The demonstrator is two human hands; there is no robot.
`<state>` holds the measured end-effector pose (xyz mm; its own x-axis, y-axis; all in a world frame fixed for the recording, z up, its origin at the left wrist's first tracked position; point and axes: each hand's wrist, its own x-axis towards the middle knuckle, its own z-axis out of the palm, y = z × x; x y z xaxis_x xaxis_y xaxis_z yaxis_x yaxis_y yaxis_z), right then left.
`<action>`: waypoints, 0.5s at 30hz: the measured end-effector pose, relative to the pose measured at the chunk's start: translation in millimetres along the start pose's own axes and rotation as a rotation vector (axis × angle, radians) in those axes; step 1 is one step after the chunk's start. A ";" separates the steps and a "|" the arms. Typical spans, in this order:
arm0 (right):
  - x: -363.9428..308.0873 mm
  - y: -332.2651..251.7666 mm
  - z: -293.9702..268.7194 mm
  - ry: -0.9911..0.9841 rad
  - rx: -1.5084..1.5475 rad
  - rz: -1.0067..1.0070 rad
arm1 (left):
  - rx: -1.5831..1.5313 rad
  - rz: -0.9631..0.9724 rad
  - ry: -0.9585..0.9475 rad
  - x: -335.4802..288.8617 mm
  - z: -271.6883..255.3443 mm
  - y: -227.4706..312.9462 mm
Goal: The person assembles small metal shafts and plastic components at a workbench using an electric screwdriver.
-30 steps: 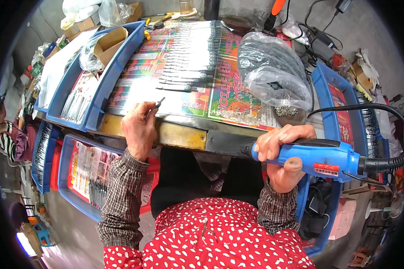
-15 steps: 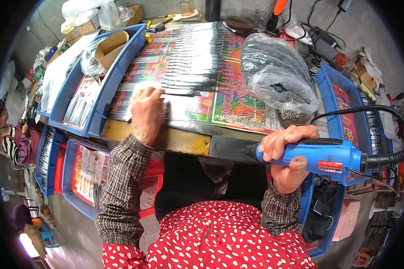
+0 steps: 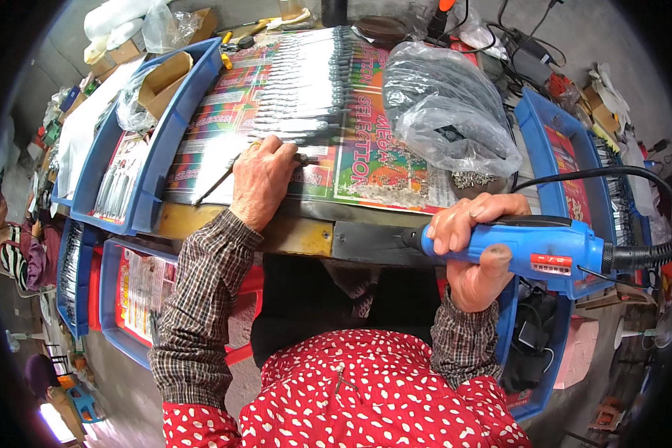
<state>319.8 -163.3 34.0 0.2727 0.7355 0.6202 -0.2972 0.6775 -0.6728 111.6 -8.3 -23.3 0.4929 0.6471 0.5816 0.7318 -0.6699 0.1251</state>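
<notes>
On the left of your counter (image 3: 284, 233), 1 blue tray (image 3: 149, 179) holds thin packed pieces and an open cardboard box (image 3: 164, 82). Next, a slim dark rod (image 3: 213, 185) slants leftward out of your left hand (image 3: 261, 181), whose fingers are curled closed on it, over the counter near its front edge. Beyond that hand, many thin rods (image 3: 306, 82) lie side by side. To their right sits a clear plastic bag (image 3: 452, 123). Nearer you, your right hand (image 3: 472, 279) wraps firmly around a blue power tool (image 3: 526, 243), its black cable (image 3: 638, 255) leading right.
</notes>
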 end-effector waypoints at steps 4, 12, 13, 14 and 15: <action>2.6 2.3 -5.1 -0.008 -0.030 -0.022 | -0.033 -0.004 -0.089 -0.1 -1.4 5.8; 9.8 11.0 -6.8 0.060 -0.096 -0.066 | -0.198 0.107 0.023 -0.3 -10.6 22.5; 10.2 14.3 -7.2 0.082 -0.100 -0.063 | -0.299 0.051 0.017 -2.5 -10.8 24.5; 10.2 17.7 -8.7 0.085 -0.111 -0.057 | -0.300 0.047 0.016 -4.4 -12.2 27.8; 11.3 20.3 -9.2 0.085 -0.114 -0.056 | -0.394 0.003 0.029 -5.1 -14.3 32.1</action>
<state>325.2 -141.3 23.7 0.3639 0.6907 0.6249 -0.1746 0.7096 -0.6827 125.8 -38.3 -10.8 0.4771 0.6381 0.6043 0.4906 -0.7639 0.4193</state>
